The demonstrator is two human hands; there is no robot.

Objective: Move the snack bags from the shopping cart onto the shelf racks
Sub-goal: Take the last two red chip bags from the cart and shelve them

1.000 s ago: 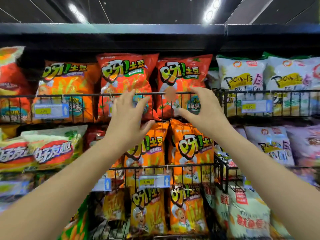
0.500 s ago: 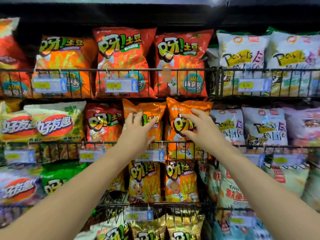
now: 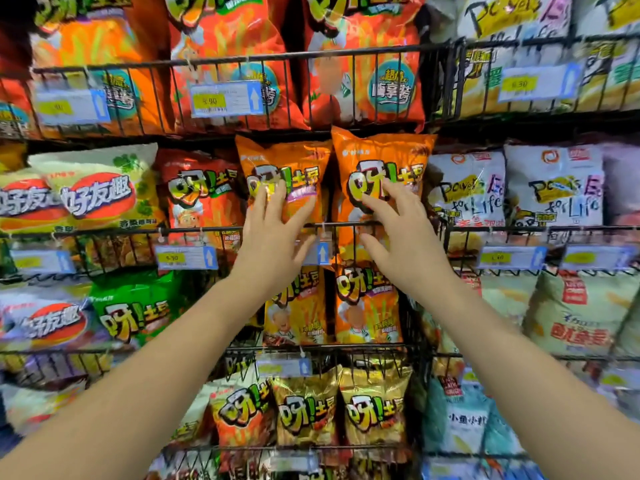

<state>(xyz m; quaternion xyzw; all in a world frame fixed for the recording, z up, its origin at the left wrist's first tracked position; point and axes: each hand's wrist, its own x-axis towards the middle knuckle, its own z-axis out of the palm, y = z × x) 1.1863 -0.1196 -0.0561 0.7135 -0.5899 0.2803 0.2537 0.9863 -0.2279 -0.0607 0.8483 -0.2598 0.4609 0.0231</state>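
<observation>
Two orange snack bags stand upright side by side in a black wire shelf rack point(image 3: 398, 225) at mid height. My left hand point(image 3: 273, 233) lies with spread, straight fingers against the left orange bag point(image 3: 287, 161). My right hand point(image 3: 401, 230) touches the right orange bag point(image 3: 384, 150) with straight, spread fingers. Neither hand grips anything. The shopping cart is out of view.
Wire racks full of snack bags fill the whole view: red bags point(image 3: 225, 39) above, yellow and gold bags point(image 3: 304, 403) below, green-and-red bags point(image 3: 97, 192) at left, white bags point(image 3: 554, 188) at right. Blue price tags point(image 3: 227, 98) hang on the rack fronts.
The view has tilted down and come closer to the shelves. Both hands have dropped from the upper rack to the two orange bags one row lower and now touch them.
</observation>
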